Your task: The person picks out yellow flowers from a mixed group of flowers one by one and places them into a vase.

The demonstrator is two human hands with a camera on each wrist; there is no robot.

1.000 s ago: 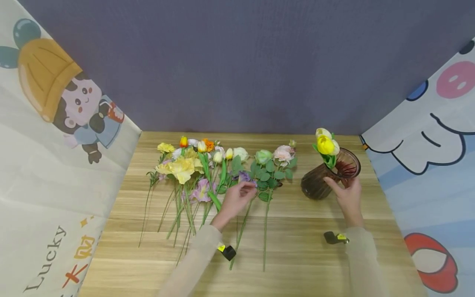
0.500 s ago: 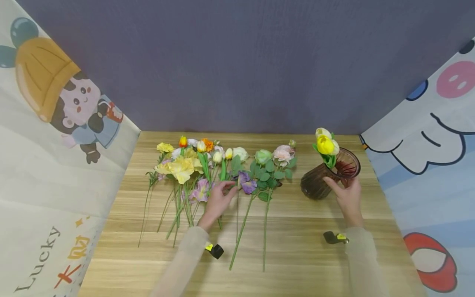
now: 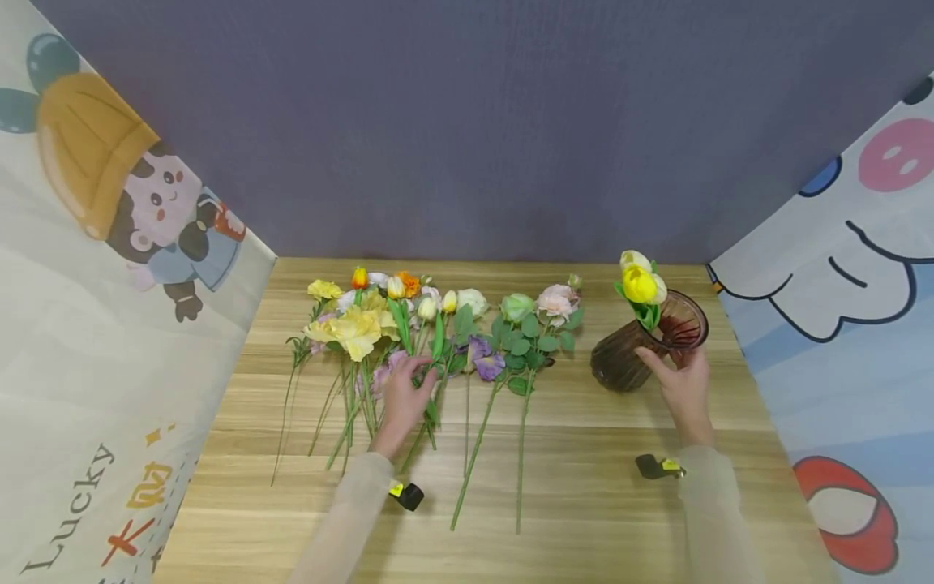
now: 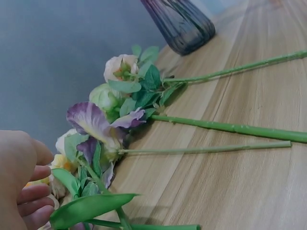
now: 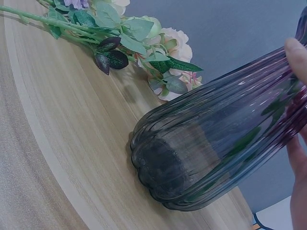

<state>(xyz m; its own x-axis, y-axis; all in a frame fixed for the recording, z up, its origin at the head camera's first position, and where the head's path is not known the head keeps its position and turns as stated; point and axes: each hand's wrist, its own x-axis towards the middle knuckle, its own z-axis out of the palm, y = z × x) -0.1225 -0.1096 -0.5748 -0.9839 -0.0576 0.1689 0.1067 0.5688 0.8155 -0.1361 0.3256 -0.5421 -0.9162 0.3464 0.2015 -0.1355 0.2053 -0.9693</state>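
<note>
Vase (image 3: pixel 622 358): tilted, yellow and cream tulips (image 3: pixel 640 285) inside
Right hand (image 3: pixel 684 389): grips vase
Left hand (image 3: pixel 403 399): loosely bent, near flowers (image 3: pixel 357 334)
Change: I see left hand shifted leftward

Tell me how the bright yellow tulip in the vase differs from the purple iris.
Colour: the yellow tulip is plain bright yellow; the purple iris is purple with pale yellowish parts.
Shape: the tulip is a rounded cup; the iris has spreading petals.
Place: the tulip stands in the tilted vase; the iris lies on the wooden table.
Both are flowers.
</note>
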